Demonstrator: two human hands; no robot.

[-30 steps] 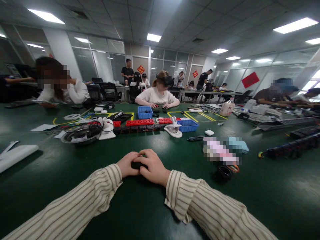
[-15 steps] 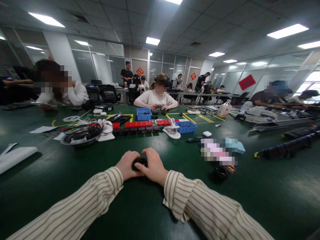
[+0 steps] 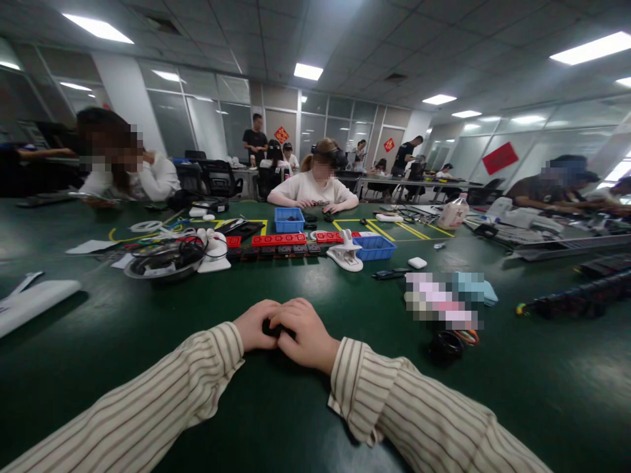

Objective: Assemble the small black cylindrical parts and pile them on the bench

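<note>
As the head camera looks down, the left hand (image 3: 255, 324) and right hand (image 3: 308, 334) curl around a mostly hidden black object (image 3: 272, 328) at the green table (image 3: 276, 414). Room separates them from the metal bowl (image 3: 148, 276) and black ring (image 3: 446, 352).

My two bare hands (image 3: 255, 326) (image 3: 310, 335), one small black object (image 3: 270, 328) between them, two rectangular blue plastic bins (image 3: 289, 227) (image 3: 375, 252) before me, one round shiny metal bowl (image 3: 165, 272), one pinkish translucent plastic bottle (image 3: 453, 214), two cream striped fabric sleeves (image 3: 148, 387) (image 3: 419, 394)
</note>
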